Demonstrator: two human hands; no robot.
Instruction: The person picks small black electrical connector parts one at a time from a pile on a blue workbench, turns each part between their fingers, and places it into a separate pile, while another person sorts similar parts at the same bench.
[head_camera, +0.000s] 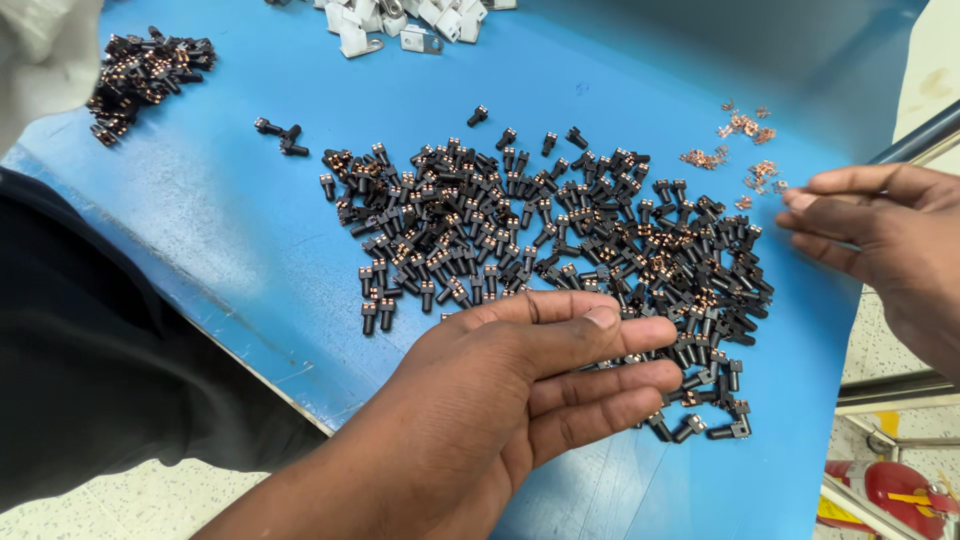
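The left hand (520, 370) reaches in from the lower edge, palm turned up and to the side, fingers straight and held together, thumb laid along the top. Its fingertips rest at the near edge of a wide heap of small black connector parts (540, 230), each tipped with copper contacts, spread over the middle of the blue table mat (230, 240). The hand grips nothing.

The right hand (890, 235) comes in from the right edge, fingers stretched out and slightly apart, the tips near a scatter of loose copper clips (745, 150) on the far right of the mat. Whether a clip sits between its fingertips cannot be told.

A smaller heap of the same black parts (140, 75) lies at the far left corner. Three stray black pieces (282, 135) lie between that heap and the main one. White plastic brackets (400, 22) are piled at the top edge. A red object (895, 490) with a yellow label lies on the floor at lower right.
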